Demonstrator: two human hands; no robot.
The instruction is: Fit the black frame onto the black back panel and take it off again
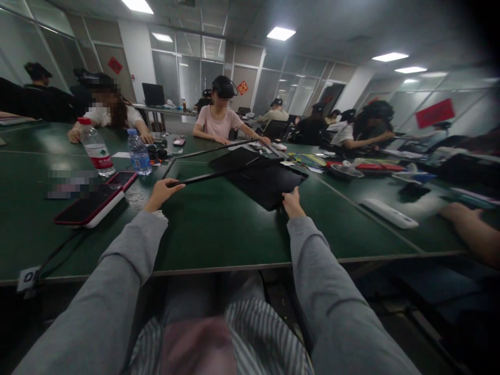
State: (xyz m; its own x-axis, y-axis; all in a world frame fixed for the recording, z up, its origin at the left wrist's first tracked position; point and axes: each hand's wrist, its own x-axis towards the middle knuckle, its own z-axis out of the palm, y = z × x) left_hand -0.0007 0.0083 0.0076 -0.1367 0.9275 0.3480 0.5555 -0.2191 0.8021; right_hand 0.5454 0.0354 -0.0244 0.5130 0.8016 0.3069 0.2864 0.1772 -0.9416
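Note:
My left hand (159, 194) is closed on the near left corner of a thin black rectangular frame (219, 175), held slightly tilted above the table. Between finger and thumb, my right hand (292, 202) grips the near edge of a flat black panel (269, 185). This panel lies at an angle, partly beneath the frame's near bar, so some of its surface is hidden. Across the table, a person's hand (264, 141) is at the far side of the frame; whether it touches the frame I cannot tell.
On the left of the green table (219, 229) stand a red-capped bottle (97, 151) and a smaller bottle (139, 153), near a phone on a white power bank (94, 203). A white bar-shaped object (388, 212) lies right, close to another person's arm (474, 226).

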